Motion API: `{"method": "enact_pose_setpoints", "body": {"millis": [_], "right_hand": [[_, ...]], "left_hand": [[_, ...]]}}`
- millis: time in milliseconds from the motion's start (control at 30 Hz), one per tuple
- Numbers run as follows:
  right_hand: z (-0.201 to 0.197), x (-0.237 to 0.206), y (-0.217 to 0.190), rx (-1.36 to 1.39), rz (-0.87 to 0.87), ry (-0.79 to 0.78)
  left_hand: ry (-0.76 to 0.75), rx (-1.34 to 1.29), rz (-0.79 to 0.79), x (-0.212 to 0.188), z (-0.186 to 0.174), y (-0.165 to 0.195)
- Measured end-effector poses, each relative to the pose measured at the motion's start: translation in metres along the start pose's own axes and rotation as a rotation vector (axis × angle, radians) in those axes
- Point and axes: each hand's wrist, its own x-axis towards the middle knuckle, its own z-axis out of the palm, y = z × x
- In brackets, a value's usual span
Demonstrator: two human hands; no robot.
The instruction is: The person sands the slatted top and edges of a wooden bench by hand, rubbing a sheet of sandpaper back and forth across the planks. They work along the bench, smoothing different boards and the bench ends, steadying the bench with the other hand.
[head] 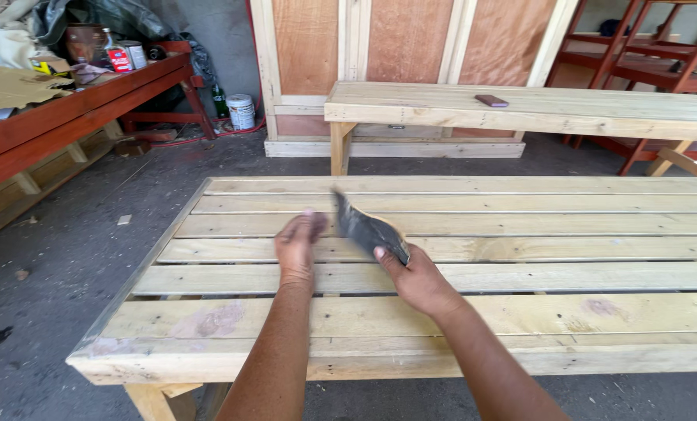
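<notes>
Slatted pale-wood table, centre and lower frame: right hand pinches a dark sheet of sandpaper at its lower corner, the sheet curling up toward mid-frame above the slats. Left hand, just left of the sheet, lies on a slat, blurred, fingers loosely curled and holding nothing. Upper frame: wooden bench bearing a small dark block; white tub on the floor, upper left.

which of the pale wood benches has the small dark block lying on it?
The far bench against the plywood wall; the dark block lies on its top. The near slatted one under both hands has none.
</notes>
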Motion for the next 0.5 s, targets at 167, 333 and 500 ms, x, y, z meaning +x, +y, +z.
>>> {"method": "enact_pose_setpoints", "body": {"millis": [167, 333, 500], "right_hand": [[0.028, -0.011, 0.006, -0.515, -0.515, 0.138], [0.057, 0.008, 0.035, -0.954, -0.186, -0.216], [-0.056, 0.014, 0.106, -0.662, -0.074, 0.255]], "left_hand": [[0.152, 0.314, 0.099, 0.000, 0.000, -0.002], [0.037, 0.779, 0.161, -0.002, -0.002, -0.011], [0.017, 0.782, 0.036, 0.002, -0.008, -0.012]]}}
